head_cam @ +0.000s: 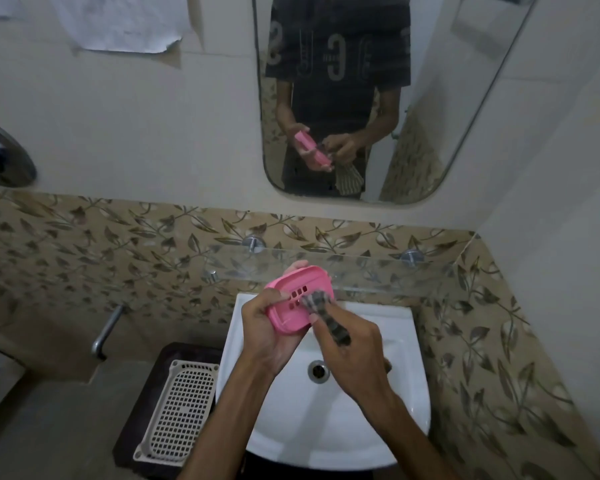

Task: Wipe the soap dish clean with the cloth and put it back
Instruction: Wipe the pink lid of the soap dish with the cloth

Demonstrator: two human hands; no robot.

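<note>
A pink plastic soap dish (293, 304) with small drain holes is tilted up over the white sink (388, 341). My left hand (267, 337) grips its lower left edge, fingers curled round the far rim. My right hand (352, 355) is closed on a bunched grey striped cloth (321, 306), whose end presses on the dish's inner face at the right. The mirror (430, 140) above reflects both hands, the dish and the cloth hanging down.
A glass shelf (378, 271) on metal pegs runs along the leaf-patterned wall just behind the dish. A white perforated basket (181, 410) lies on a dark mat left of the sink. The drain (318, 371) sits below my hands. A metal pipe (106, 332) juts from the left wall.
</note>
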